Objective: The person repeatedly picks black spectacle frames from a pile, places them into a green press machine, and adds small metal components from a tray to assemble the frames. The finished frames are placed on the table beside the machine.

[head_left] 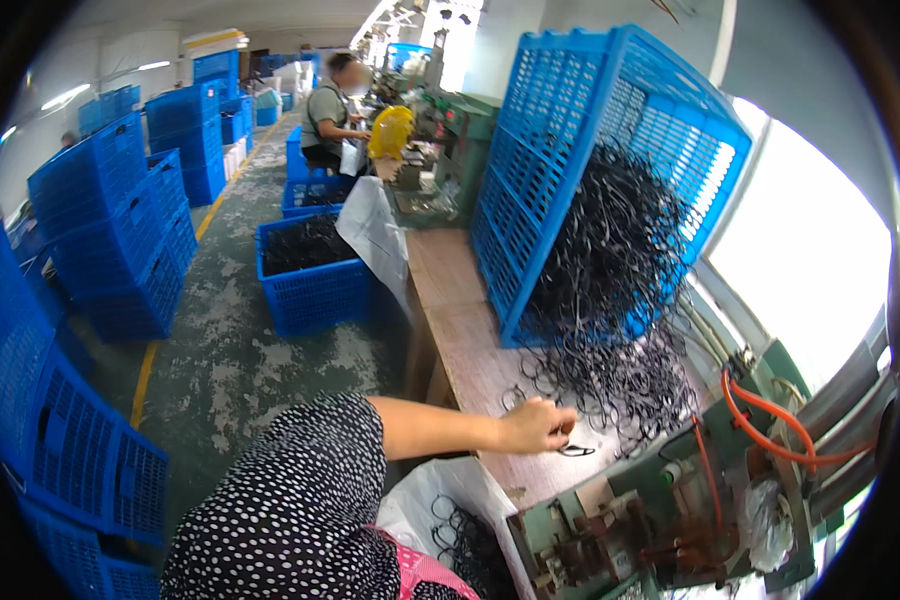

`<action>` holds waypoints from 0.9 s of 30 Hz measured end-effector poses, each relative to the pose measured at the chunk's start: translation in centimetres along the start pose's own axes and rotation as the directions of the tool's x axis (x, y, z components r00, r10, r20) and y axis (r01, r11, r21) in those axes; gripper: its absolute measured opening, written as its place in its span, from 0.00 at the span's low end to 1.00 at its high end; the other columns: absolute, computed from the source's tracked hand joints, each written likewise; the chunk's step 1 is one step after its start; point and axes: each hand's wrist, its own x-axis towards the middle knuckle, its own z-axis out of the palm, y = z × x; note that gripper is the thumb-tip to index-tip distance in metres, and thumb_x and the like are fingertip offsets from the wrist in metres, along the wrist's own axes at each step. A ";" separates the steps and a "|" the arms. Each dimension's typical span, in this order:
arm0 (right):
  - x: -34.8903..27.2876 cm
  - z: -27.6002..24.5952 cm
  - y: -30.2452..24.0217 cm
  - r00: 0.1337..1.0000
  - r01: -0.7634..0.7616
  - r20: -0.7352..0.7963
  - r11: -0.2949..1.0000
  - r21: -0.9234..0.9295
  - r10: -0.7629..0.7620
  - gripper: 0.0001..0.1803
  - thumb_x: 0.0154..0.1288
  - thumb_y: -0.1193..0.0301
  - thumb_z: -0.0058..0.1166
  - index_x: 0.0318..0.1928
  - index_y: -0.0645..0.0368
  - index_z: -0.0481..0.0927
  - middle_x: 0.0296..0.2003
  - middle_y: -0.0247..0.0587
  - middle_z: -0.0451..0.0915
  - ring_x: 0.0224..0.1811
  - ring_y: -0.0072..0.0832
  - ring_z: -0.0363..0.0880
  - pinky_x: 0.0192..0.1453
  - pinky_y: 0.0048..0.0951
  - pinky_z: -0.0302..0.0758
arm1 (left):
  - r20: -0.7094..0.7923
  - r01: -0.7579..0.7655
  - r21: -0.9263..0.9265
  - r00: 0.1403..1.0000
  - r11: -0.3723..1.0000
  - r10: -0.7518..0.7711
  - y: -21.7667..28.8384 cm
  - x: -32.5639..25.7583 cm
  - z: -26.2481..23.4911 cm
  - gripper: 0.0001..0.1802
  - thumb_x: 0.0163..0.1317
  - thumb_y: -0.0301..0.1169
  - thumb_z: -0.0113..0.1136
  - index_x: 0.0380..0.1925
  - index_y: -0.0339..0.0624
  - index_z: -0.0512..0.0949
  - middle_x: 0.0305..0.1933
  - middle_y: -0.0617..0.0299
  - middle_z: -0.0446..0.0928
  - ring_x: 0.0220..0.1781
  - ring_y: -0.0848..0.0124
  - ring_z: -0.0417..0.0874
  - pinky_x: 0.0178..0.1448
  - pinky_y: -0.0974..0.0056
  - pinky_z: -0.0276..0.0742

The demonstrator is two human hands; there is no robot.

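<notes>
My left hand (536, 425) reaches across the wooden bench (460, 330) and its fingertips pinch a thin black rubber ring (576, 451) lying on the bench top. Just beyond the hand, a heap of black rings (610, 300) spills out of a big blue plastic crate (560, 130) that is tipped on its side on the bench. My right hand is out of the picture. My sleeve is black with white dots.
A green machine (660, 510) with an orange hose (770, 425) stands at lower right. A white bag (420, 505) of rings sits below the bench edge. A blue crate (315, 275) of rings stands on the floor, stacked blue crates (110, 230) line the left, and a person (328, 115) works far down the bench.
</notes>
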 end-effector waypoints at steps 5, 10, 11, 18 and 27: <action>0.4 0.6 1.7 0.991 0.100 -0.100 0.990 0.104 -0.090 0.13 0.72 0.75 0.55 0.52 0.70 0.80 0.47 0.51 0.84 0.48 0.36 0.83 0.52 0.32 0.83 | 0.252 0.074 -0.096 0.967 0.993 -0.048 3.0 0.4 -0.7 0.09 0.56 0.35 0.66 0.32 0.43 0.79 0.29 0.57 0.81 0.33 0.61 0.82 0.38 0.57 0.75; 0.1 0.5 2.9 0.998 -0.042 -0.041 0.987 0.155 0.049 0.13 0.76 0.72 0.50 0.53 0.67 0.80 0.50 0.46 0.84 0.49 0.33 0.83 0.54 0.33 0.82 | 0.445 0.328 -0.315 0.880 0.891 -0.167 4.2 0.1 1.2 0.10 0.59 0.34 0.71 0.32 0.39 0.81 0.28 0.66 0.81 0.31 0.77 0.79 0.35 0.68 0.75; 0.4 0.8 3.1 0.999 0.007 -0.049 0.983 0.184 0.002 0.11 0.74 0.76 0.50 0.52 0.67 0.80 0.47 0.44 0.83 0.48 0.31 0.82 0.55 0.30 0.79 | 0.417 0.355 -0.393 0.891 0.848 -0.180 4.0 0.2 1.6 0.10 0.59 0.34 0.71 0.32 0.40 0.81 0.28 0.67 0.80 0.30 0.78 0.78 0.35 0.69 0.74; 0.4 0.1 3.8 0.992 0.116 -0.047 0.993 0.005 -0.116 0.10 0.72 0.80 0.52 0.51 0.65 0.81 0.41 0.40 0.85 0.44 0.24 0.83 0.51 0.25 0.79 | 0.347 0.522 -0.700 0.845 0.488 -0.406 1.2 0.5 4.2 0.08 0.62 0.35 0.68 0.35 0.43 0.83 0.31 0.66 0.81 0.30 0.78 0.80 0.35 0.71 0.75; 1.0 0.5 2.4 0.995 0.093 -0.049 0.971 0.221 -0.084 0.07 0.71 0.82 0.53 0.46 0.67 0.81 0.39 0.42 0.86 0.44 0.24 0.85 0.49 0.24 0.80 | 0.247 0.414 -0.761 0.897 0.500 -0.366 0.3 -1.0 7.3 0.07 0.66 0.31 0.63 0.40 0.45 0.76 0.34 0.68 0.76 0.31 0.80 0.77 0.35 0.71 0.76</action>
